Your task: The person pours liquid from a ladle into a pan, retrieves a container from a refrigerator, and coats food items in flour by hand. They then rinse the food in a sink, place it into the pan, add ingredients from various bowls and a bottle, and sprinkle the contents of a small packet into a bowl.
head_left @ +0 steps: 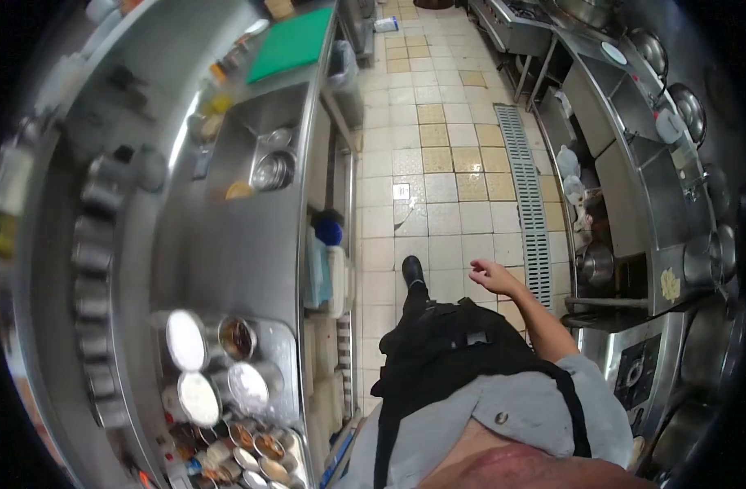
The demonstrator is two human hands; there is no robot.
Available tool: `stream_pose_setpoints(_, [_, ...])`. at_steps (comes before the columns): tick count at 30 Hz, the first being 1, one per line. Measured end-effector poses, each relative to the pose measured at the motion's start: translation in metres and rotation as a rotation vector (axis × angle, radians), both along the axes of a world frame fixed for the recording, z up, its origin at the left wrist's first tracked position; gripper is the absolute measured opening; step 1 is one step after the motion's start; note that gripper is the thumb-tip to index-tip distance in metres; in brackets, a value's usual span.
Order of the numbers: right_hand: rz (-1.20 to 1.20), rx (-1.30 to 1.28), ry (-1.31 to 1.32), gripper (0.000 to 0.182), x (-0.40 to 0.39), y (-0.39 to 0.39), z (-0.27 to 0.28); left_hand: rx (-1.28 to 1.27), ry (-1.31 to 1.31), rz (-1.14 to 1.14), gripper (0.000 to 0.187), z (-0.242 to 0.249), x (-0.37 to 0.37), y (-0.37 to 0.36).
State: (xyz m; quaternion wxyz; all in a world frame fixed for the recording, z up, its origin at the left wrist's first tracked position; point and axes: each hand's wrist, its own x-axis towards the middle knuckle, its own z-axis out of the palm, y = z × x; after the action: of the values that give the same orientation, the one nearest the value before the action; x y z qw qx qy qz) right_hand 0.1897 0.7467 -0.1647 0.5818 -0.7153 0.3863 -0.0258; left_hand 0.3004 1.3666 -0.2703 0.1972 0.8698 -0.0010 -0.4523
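Observation:
My right hand [494, 278] hangs over the tiled floor [450, 208], in front of my black apron [459, 342]. Its fingers are loosely bent and apart, with nothing seen in them. It touches nothing; the floor drain grate [524, 196] runs to its right. My left hand is out of the frame. One black boot [413, 270] shows ahead of the apron, on the tiles.
On the left, a steel counter [234, 244] carries a sink [259, 122] with bowls, a green cutting board [290, 45] and a tray [287, 359] of several tubs. On the right stand more sinks [666, 179], pots and a stove burner [636, 371].

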Motion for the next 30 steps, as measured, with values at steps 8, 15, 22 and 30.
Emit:
stream_pose_setpoints(8, [-0.04,-0.281,0.303,0.051,0.018,-0.178,0.047,-0.253,-0.104,0.012,0.043,-0.018,0.289,-0.254])
stream_pose_setpoints(15, [-0.632,-0.048,0.091,0.039,0.048,-0.208,-0.01,-0.46,-0.12,-0.194,0.049,0.026,0.5,-0.519])
stream_pose_setpoints(22, [-0.635,0.397,-0.085,0.043,0.104,-0.256,0.038,-0.556,-0.098,-0.183,0.054,0.14,0.55,-0.771])
stream_pose_setpoints(30, [0.211,-0.001,0.585,0.07,0.17,-0.643,-0.042,-0.377,-0.268,-0.041,0.057,0.047,0.523,-0.814])
